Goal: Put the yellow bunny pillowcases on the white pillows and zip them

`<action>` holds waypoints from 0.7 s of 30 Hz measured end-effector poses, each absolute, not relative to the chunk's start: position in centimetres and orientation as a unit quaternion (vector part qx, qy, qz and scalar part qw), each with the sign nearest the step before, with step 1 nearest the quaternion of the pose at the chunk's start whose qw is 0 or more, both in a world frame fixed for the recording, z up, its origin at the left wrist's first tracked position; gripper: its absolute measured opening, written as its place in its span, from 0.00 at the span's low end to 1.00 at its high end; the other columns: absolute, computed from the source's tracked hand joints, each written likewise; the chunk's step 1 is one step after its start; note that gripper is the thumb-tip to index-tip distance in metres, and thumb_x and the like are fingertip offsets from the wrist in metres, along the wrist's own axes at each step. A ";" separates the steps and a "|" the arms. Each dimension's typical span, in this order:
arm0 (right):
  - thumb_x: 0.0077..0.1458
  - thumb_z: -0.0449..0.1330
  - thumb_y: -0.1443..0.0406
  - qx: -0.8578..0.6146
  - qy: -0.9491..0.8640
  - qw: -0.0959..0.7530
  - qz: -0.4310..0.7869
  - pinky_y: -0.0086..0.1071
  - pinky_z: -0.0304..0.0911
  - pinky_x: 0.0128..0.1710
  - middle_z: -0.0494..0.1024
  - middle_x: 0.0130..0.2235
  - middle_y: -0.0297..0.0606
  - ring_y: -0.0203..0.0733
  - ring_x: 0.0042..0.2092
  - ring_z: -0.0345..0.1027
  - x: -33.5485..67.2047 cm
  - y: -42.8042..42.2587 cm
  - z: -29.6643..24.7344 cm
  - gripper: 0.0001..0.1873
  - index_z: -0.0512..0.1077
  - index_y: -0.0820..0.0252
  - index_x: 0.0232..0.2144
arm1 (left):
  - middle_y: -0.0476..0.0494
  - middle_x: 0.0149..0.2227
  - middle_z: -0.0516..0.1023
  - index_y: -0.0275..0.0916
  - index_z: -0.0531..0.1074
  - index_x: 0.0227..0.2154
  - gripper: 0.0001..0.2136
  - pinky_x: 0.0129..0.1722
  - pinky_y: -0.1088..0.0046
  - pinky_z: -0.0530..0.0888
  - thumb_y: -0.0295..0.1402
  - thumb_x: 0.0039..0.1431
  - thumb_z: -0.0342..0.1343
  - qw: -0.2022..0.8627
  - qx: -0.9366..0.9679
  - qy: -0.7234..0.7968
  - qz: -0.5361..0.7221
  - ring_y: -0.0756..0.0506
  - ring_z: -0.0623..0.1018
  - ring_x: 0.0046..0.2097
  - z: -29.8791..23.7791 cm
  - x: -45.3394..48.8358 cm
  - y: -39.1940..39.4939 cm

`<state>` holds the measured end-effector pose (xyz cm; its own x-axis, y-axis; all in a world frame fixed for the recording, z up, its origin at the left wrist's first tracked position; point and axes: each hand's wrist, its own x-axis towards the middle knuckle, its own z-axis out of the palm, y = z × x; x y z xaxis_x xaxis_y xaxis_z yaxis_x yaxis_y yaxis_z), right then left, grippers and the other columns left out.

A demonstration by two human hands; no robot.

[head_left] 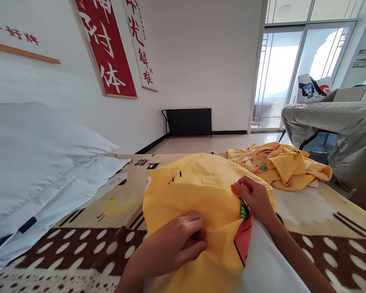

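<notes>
A yellow pillowcase with small printed figures covers a white pillow that sticks out at the lower right. My left hand presses on the yellow fabric, fingers curled and gripping a fold. My right hand pinches the open edge of the pillowcase near an orange carrot print. Both rest on a bed with a beige and brown dotted sheet.
White pillows are stacked at the left. A second yellow cloth lies crumpled at the far side of the bed. A grey covered piece of furniture stands at the right. Red banners hang on the wall.
</notes>
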<state>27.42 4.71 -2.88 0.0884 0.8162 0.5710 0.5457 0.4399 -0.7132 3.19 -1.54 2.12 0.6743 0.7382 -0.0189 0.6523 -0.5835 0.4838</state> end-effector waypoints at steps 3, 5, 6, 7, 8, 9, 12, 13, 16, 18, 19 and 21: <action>0.52 0.56 0.54 -0.505 -0.643 0.557 0.145 0.27 0.46 0.21 0.56 0.17 0.26 0.31 0.22 0.47 28.0 4.5 -2.6 0.16 0.67 0.60 0.23 | 0.49 0.35 0.68 0.38 0.63 0.28 0.05 0.35 0.76 0.64 0.32 0.59 0.48 0.230 0.884 0.396 0.093 0.50 0.67 0.35 2.1 3.1 -1.5; 0.53 0.57 0.54 -0.487 -0.622 0.589 0.170 0.27 0.46 0.20 0.57 0.18 0.26 0.31 0.21 0.47 28.7 4.2 -2.3 0.16 0.67 0.60 0.24 | 0.49 0.35 0.68 0.38 0.63 0.28 0.05 0.36 0.76 0.64 0.32 0.59 0.49 0.232 0.883 0.396 0.096 0.50 0.68 0.36 2.1 3.1 -1.6; 0.53 0.57 0.54 -0.476 -0.611 0.607 0.181 0.26 0.46 0.20 0.57 0.18 0.27 0.30 0.22 0.47 29.2 4.0 -2.1 0.16 0.67 0.60 0.25 | 0.49 0.36 0.68 0.38 0.63 0.29 0.05 0.36 0.76 0.64 0.32 0.59 0.49 0.232 0.883 0.396 0.096 0.50 0.68 0.36 2.1 3.1 -1.6; 0.53 0.58 0.54 -0.466 -0.598 0.625 0.187 0.26 0.46 0.20 0.59 0.19 0.27 0.30 0.22 0.48 29.7 3.8 -1.9 0.16 0.68 0.60 0.25 | 0.49 0.36 0.68 0.38 0.63 0.29 0.05 0.36 0.76 0.64 0.32 0.58 0.49 0.232 0.883 0.397 0.095 0.50 0.68 0.36 2.2 3.1 -1.7; 0.52 0.58 0.54 -0.459 -0.585 0.642 0.189 0.26 0.46 0.19 0.60 0.19 0.28 0.30 0.22 0.48 30.2 3.6 -1.6 0.16 0.68 0.60 0.26 | 0.49 0.36 0.68 0.38 0.63 0.29 0.04 0.36 0.76 0.64 0.32 0.58 0.49 0.232 0.882 0.400 0.093 0.50 0.68 0.36 2.2 3.1 -1.7; 0.52 0.59 0.53 -0.457 -0.569 0.658 0.188 0.26 0.46 0.19 0.61 0.20 0.29 0.30 0.22 0.49 30.7 3.4 -1.3 0.15 0.69 0.60 0.26 | 0.49 0.35 0.68 0.38 0.63 0.29 0.04 0.35 0.76 0.64 0.31 0.58 0.49 0.231 0.881 0.403 0.092 0.50 0.68 0.35 2.2 3.1 -1.8; 0.49 0.62 0.53 -0.463 -0.512 0.702 0.175 0.25 0.44 0.17 0.62 0.20 0.29 0.30 0.21 0.49 31.8 2.7 -0.7 0.15 0.69 0.60 0.26 | 0.49 0.35 0.68 0.38 0.64 0.29 0.04 0.34 0.76 0.64 0.31 0.58 0.49 0.231 0.878 0.408 0.094 0.50 0.68 0.35 2.2 3.1 -1.8; 0.49 0.62 0.53 -0.462 -0.493 0.717 0.171 0.25 0.44 0.17 0.61 0.19 0.28 0.30 0.21 0.49 32.0 2.5 -0.6 0.16 0.69 0.60 0.27 | 0.49 0.35 0.68 0.38 0.64 0.29 0.04 0.35 0.76 0.64 0.31 0.58 0.49 0.232 0.878 0.408 0.097 0.50 0.68 0.35 2.2 3.1 -1.8; 0.48 0.63 0.53 -0.453 -0.454 0.750 0.162 0.25 0.46 0.16 0.62 0.20 0.29 0.30 0.21 0.51 32.4 2.3 -0.6 0.16 0.69 0.60 0.28 | 0.49 0.35 0.67 0.38 0.63 0.28 0.05 0.35 0.76 0.64 0.32 0.58 0.49 0.232 0.878 0.407 0.100 0.50 0.68 0.35 2.1 3.0 -1.8; 0.48 0.63 0.53 -0.448 -0.448 0.756 0.163 0.25 0.48 0.17 0.63 0.21 0.29 0.31 0.21 0.52 32.6 2.4 -0.7 0.16 0.69 0.60 0.28 | 0.49 0.35 0.67 0.38 0.62 0.28 0.05 0.35 0.76 0.64 0.32 0.58 0.49 0.231 0.878 0.409 0.098 0.50 0.68 0.35 2.1 3.1 -1.8; 0.48 0.63 0.52 -0.448 -0.455 0.752 0.163 0.25 0.48 0.17 0.64 0.21 0.30 0.31 0.21 0.53 32.8 2.6 -0.8 0.16 0.69 0.60 0.28 | 0.49 0.34 0.67 0.38 0.62 0.28 0.05 0.35 0.76 0.64 0.32 0.58 0.49 0.231 0.877 0.410 0.096 0.50 0.68 0.35 2.2 3.1 -1.8; 0.49 0.62 0.52 -0.457 -0.489 0.725 0.164 0.26 0.49 0.17 0.65 0.21 0.30 0.32 0.21 0.54 33.0 3.1 -1.0 0.16 0.69 0.60 0.27 | 0.49 0.35 0.67 0.38 0.62 0.28 0.05 0.36 0.75 0.64 0.33 0.58 0.49 0.230 0.878 0.410 0.092 0.50 0.68 0.35 2.2 3.2 -1.8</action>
